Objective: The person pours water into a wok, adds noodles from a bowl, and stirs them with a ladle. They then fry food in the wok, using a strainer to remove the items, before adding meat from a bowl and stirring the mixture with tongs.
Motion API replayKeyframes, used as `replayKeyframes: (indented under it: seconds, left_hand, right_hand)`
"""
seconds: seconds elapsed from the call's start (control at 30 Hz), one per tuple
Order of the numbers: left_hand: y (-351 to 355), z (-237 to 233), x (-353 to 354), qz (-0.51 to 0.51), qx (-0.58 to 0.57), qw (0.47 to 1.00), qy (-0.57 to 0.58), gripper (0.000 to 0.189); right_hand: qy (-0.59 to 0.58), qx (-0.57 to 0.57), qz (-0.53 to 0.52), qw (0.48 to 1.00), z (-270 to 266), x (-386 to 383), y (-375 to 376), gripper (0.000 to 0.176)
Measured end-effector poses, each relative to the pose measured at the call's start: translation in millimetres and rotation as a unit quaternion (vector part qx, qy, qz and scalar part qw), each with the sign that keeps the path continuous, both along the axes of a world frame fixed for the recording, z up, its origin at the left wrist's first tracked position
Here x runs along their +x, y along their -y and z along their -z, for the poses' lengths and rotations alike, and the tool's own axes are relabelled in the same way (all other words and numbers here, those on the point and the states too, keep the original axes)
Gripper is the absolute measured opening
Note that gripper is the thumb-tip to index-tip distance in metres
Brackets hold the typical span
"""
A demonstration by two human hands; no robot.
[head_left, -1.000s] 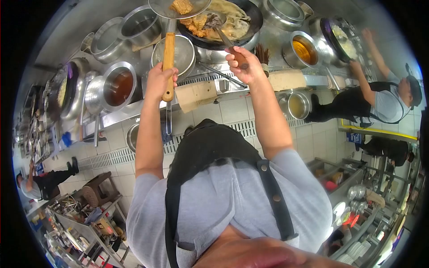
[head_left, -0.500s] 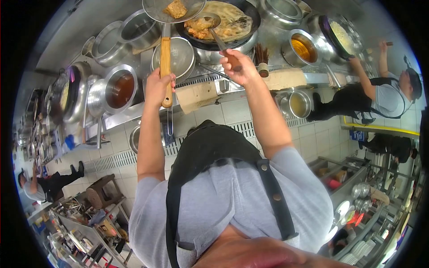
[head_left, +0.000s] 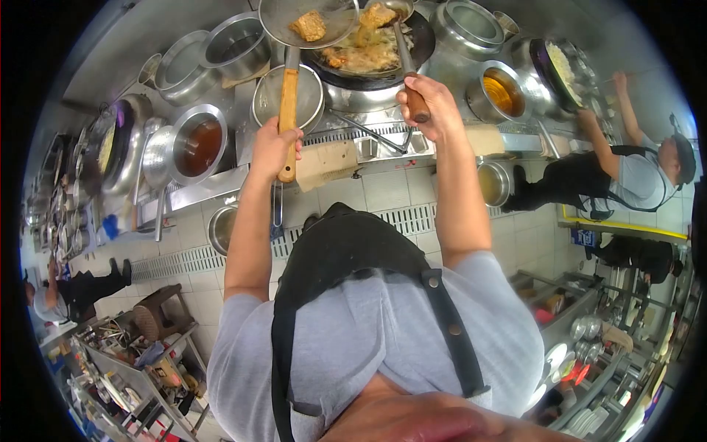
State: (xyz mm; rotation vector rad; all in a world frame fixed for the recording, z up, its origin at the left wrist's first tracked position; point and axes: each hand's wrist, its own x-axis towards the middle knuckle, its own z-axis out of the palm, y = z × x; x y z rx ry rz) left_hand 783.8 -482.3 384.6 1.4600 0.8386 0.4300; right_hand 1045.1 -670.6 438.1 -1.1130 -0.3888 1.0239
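Observation:
My left hand is closed around the wooden handle of a mesh strainer, which holds a browned chunk of food. My right hand is wrapped round the brown handle of a metal ladle. Its bowl, with pale brown food in it, is raised over the dark wok, right of the strainer. Food with liquid lies in the wok. Below the held strainer, a second round sieve rests on the stove.
A pot of reddish-brown liquid stands at left, and a pot of amber liquid at right. Several more pots line the counter. Co-workers stand at right and far left. A brown cloth lies on the counter edge.
My right hand has moved right and the ladle has lifted with food in it. The strainer has shifted slightly right. The food in the wok looks broken up, no longer a flat sheet.

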Motion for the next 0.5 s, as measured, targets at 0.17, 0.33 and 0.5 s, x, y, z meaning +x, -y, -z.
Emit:
replayKeyframes:
  seconds: [0.17,0.33,0.5]
  left_hand:
    - [-8.6,14.9,17.7,0.085,-0.15,0.979,0.106,0.02]
    - [-11.4,18.8,28.4,0.113,-0.203,0.96,0.156,0.021]
    - [-7.7,11.9,22.6,0.108,-0.212,0.96,0.148,0.023]
  right_hand:
    - [0.233,-0.133,0.0,0.963,-7.4,18.1,-19.0,0.029]
    - [0.53,-0.202,0.105,0.817,6.0,9.0,-12.9,0.064]
    - [0.564,-0.164,0.156,0.794,-17.7,-5.3,-9.2,0.067]
